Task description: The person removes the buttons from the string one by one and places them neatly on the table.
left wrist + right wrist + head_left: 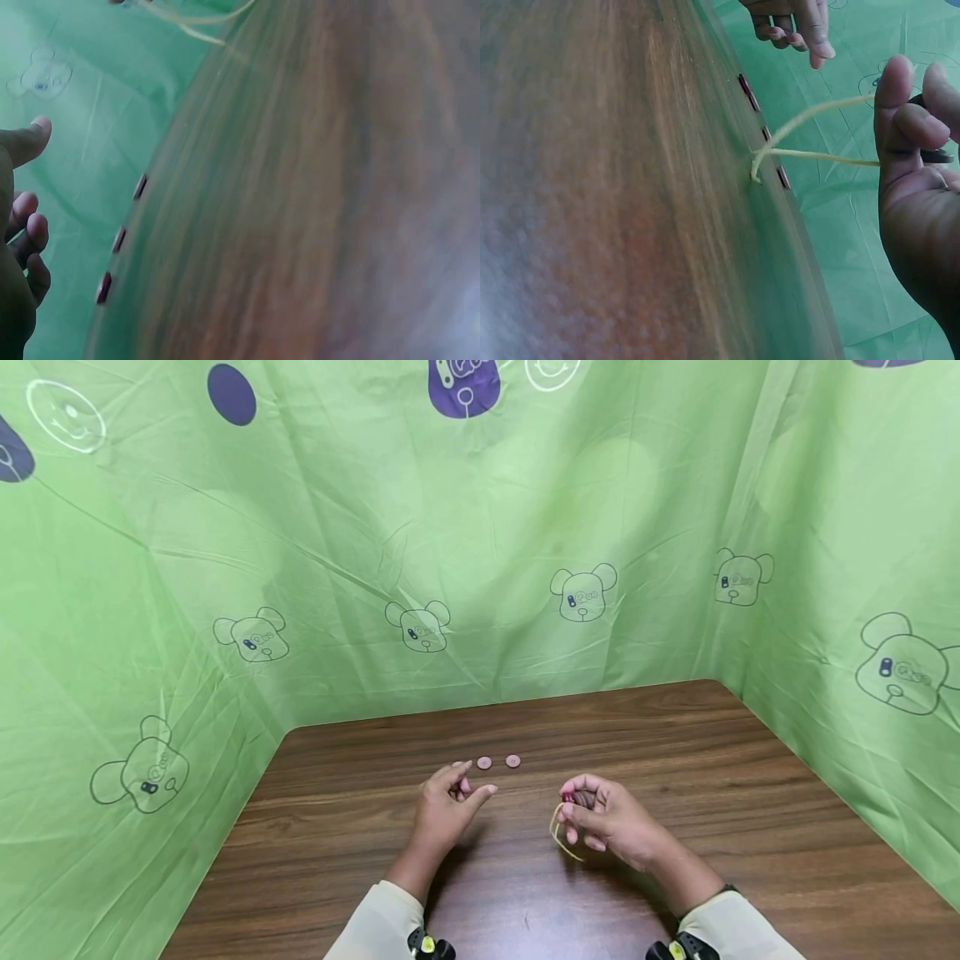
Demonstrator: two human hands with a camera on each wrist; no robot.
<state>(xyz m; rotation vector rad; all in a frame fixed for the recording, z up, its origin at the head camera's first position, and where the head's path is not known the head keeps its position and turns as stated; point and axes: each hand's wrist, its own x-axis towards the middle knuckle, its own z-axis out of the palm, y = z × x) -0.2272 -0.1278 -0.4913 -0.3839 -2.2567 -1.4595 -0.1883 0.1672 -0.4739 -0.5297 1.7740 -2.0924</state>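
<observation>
My right hand [611, 821] is raised over the table and pinches a thin yellow string [821, 157], whose two strands hang down from the fingers. Dark round discs [937, 156] like buttons, partly hidden by the fingers, are held in it too; a reddish bit [567, 797] shows at the fingertips. My left hand [442, 808] holds nothing, thumb and forefinger spread apart, just left of two pink buttons [484, 762] lying on the table. The left wrist view shows three buttons [118, 239] in a row, the third hidden behind the left hand in the head view.
The dark wood-grain table [360, 860] has its far edge beyond the buttons. A green cloth [495, 527] printed with bear faces hangs behind the table and along both sides.
</observation>
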